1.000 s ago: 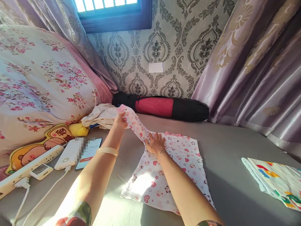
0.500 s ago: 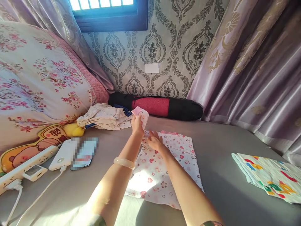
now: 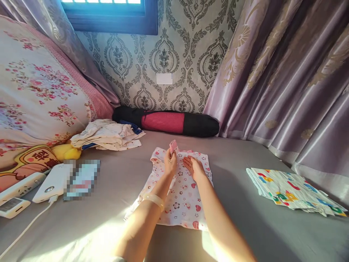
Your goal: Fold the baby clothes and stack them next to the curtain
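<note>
A small white garment printed with pink hearts and flowers lies spread on the grey sheet in front of me. My left hand pinches its pink-cuffed sleeve, holding the cuff up above the garment's upper middle. Over the upper right of the cloth is my right hand, its fingers stretched out and pointing left toward the sleeve. Nothing shows in the right hand; whether it touches the fabric I cannot tell. My left forearm covers part of the garment's left side.
Folded clothes lie at the back left, and a colourful folded cloth on the right. A black and red roll bag rests against the wall. On the left are a white power bank with a cable, a power strip and a cushion.
My left hand has brought the sleeve inward to the right and nearer to me, over the garment. My right hand has moved right, its fingers now straight. The view has turned slightly right.
</note>
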A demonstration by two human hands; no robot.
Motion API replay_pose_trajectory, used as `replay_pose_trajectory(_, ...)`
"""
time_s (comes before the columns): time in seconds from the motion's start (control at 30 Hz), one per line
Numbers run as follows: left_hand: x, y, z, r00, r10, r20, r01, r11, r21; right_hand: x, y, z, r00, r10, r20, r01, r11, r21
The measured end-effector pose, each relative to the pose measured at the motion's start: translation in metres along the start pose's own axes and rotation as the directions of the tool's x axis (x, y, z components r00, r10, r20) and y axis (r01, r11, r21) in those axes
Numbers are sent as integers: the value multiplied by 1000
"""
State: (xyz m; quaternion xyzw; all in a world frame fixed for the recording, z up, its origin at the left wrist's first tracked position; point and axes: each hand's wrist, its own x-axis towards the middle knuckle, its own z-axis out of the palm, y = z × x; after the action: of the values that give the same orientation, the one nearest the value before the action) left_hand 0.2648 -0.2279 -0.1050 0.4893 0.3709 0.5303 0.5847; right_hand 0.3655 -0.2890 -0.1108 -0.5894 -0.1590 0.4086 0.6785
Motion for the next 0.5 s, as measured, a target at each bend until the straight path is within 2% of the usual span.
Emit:
replay_pose_trajectory(0.13, -6, -14, -1, 977, 149, 149, -185, 947, 262, -4, 0, -2, 997, 51, 65, -58, 993, 105)
replay_pose_trajectory(0.27, -12, -21, -3, 923, 131, 362, -325, 768, 551, -6, -3, -1, 990, 42, 137, -64, 986, 154)
replay_pose_trajectory(0.37, -18, -19, -1, 859, 114, 499, -450, 634, 629, -8, -5, -1, 979, 31, 204, -60, 989, 135)
replay_pose_trajectory(0.43, -21, -16, 0, 831, 104, 546, -490, 602, 631, -8, -5, -2, 978, 24, 205, -45, 994, 96)
replay_pose_trajectory(0.5, -22, -14, -1, 823, 105, 558, -502, 594, 629, -6, -2, -3, 984, -3, 179, -5, 999, 47)
